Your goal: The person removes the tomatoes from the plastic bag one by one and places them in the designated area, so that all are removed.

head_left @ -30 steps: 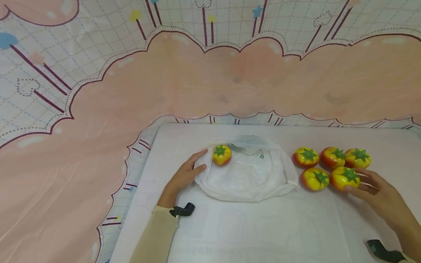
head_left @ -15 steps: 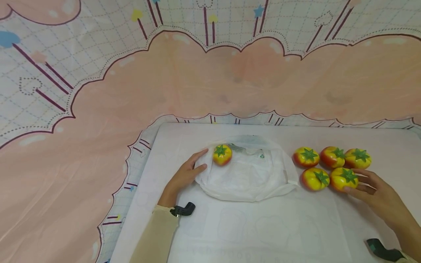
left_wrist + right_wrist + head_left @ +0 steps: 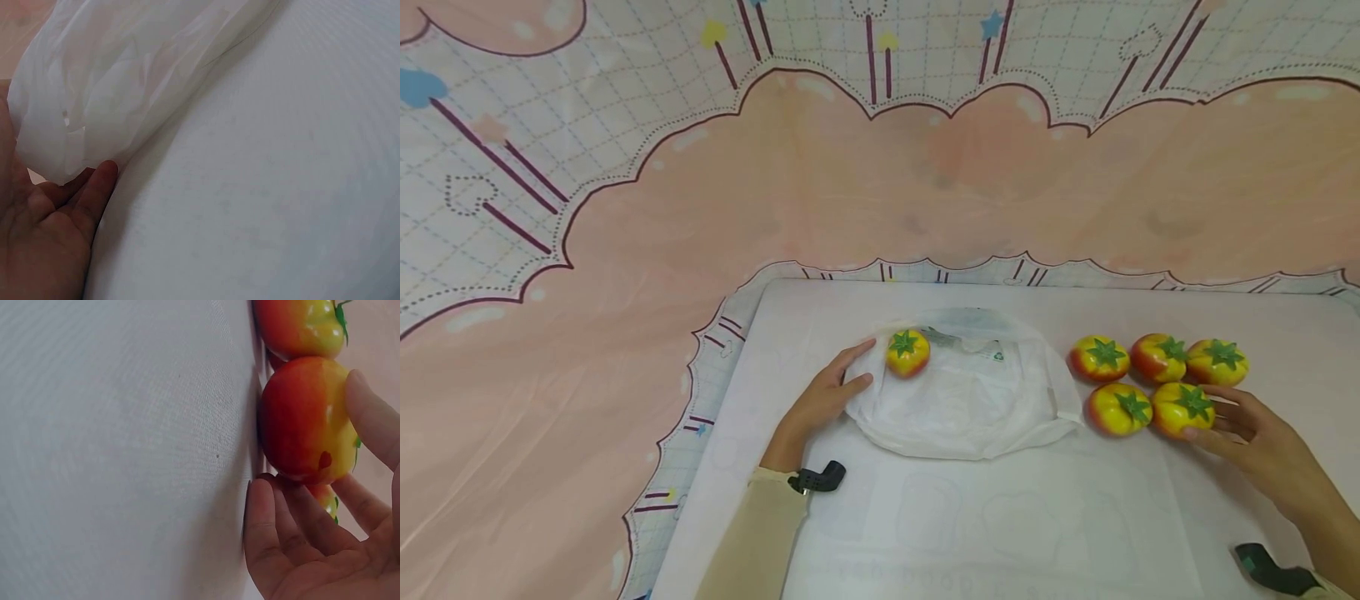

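My left hand point(image 3: 820, 398) rests at the left edge of a white plastic bag point(image 3: 970, 417), thumb and fingertips touching it. Close up in the left wrist view, the fingertips point(image 3: 107, 169) meet the bag's lower edge. One yellow-red toy tomato point(image 3: 907, 353) sits at the bag's left side. Over on the right, my right hand point(image 3: 1262, 433) holds another toy tomato point(image 3: 1182, 410), thumb on the near side and fingers on the far side. In the right wrist view this held tomato point(image 3: 306, 419) appears to rest on the table, with the thumb pressed on its yellow part.
Beside the held one lie a front tomato point(image 3: 1118, 409) and a back row of a left tomato point(image 3: 1099, 358), a middle tomato point(image 3: 1157, 358) and a right tomato point(image 3: 1217, 362). White cloth covers the table point(image 3: 1000, 525). A patterned pink curtain point(image 3: 925, 183) hangs behind.
The held tomato has shifted slightly left toward its front neighbour, together with my right hand. My left hand and the bag look unchanged.
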`<action>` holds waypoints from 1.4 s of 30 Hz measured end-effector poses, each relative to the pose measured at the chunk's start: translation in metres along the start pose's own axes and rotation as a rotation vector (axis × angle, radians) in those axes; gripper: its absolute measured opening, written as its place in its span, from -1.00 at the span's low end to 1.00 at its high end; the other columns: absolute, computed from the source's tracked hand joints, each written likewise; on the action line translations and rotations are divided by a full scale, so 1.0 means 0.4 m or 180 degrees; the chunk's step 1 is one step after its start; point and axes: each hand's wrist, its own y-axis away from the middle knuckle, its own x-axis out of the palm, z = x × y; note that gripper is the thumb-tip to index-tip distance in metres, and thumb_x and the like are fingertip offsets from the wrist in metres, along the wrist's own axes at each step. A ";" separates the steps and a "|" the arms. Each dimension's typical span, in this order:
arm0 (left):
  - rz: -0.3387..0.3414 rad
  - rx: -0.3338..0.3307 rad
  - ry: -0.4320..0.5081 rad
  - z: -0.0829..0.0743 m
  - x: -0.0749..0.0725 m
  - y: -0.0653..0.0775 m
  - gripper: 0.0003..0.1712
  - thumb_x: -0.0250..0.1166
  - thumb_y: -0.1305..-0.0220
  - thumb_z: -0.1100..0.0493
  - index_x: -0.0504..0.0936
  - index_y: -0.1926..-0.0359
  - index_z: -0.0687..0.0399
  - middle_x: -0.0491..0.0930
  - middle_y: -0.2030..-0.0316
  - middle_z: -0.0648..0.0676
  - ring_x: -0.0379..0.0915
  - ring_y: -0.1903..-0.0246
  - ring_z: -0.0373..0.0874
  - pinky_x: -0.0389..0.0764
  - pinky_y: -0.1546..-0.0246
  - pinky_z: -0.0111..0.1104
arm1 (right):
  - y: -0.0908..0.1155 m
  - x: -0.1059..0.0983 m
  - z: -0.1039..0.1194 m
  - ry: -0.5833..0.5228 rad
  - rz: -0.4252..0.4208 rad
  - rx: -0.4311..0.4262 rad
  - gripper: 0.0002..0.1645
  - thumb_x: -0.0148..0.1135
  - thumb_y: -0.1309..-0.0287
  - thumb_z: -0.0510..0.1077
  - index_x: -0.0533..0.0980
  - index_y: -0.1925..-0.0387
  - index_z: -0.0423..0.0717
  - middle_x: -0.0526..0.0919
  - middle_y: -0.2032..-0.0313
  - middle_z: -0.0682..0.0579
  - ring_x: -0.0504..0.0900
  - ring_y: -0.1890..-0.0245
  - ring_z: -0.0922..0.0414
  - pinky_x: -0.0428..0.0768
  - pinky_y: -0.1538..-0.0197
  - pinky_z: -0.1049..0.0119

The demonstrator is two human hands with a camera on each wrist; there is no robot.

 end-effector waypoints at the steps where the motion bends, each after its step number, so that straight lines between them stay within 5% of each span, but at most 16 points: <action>1: 0.0000 0.0000 -0.0005 0.000 0.000 0.000 -0.35 0.21 -0.49 -0.04 0.26 -0.48 -0.65 0.12 -0.58 -0.17 -0.07 -0.60 -0.08 0.00 -0.60 0.03 | 0.000 0.000 0.000 -0.0002 0.0008 -0.0006 0.16 0.23 -0.35 0.28 -0.11 -0.58 -0.28 -0.03 -0.46 -0.62 0.12 -0.30 -0.60 0.35 -0.09 -0.59; 42: -0.0021 -0.0035 0.0005 -0.006 0.000 0.003 -0.35 0.21 -0.48 -0.05 0.27 -0.49 -0.61 0.11 -0.58 -0.16 -0.08 -0.61 -0.07 0.00 -0.60 0.03 | -0.003 0.007 -0.013 -0.0145 -0.0054 -0.0160 0.13 0.27 -0.35 0.20 -0.12 -0.62 -0.18 0.00 -0.48 -0.57 0.18 -0.27 -0.55 0.37 -0.09 -0.57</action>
